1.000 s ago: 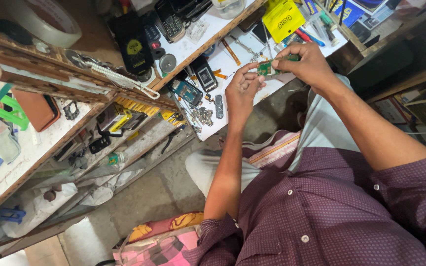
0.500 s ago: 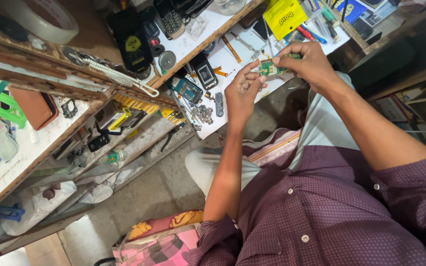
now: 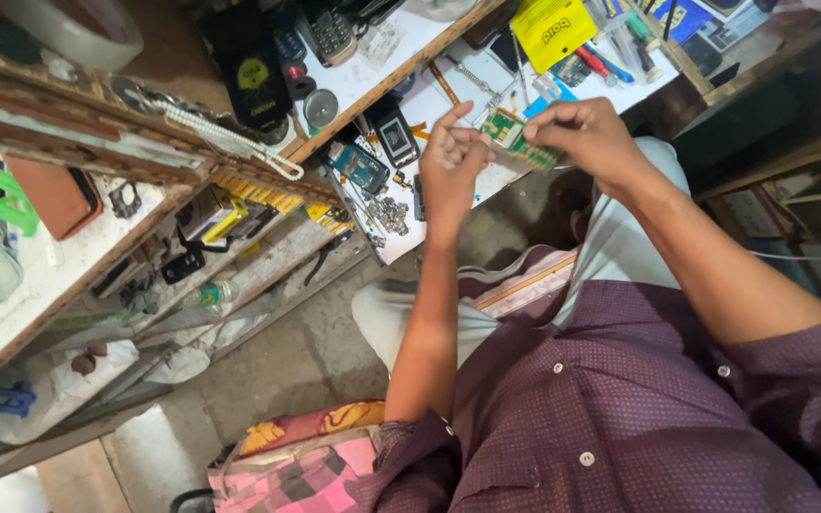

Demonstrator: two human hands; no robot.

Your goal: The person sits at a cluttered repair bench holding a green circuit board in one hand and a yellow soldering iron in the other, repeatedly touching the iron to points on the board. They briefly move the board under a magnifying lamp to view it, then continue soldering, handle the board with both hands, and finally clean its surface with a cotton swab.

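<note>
Right now my right hand (image 3: 589,138) has its fingers clamped on the small green circuit board (image 3: 515,139) above the worktop (image 3: 448,90), my left hand (image 3: 450,161) pinched against its edge, so the work looks midway, nothing set down yet.

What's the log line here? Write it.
left hand: touching board | right hand: holding board | over bench

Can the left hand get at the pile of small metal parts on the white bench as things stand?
Probably yes. The left hand is at the green circuit board, with the metal parts just beside and below its wrist on the white bench; nothing visible lies between.
</note>
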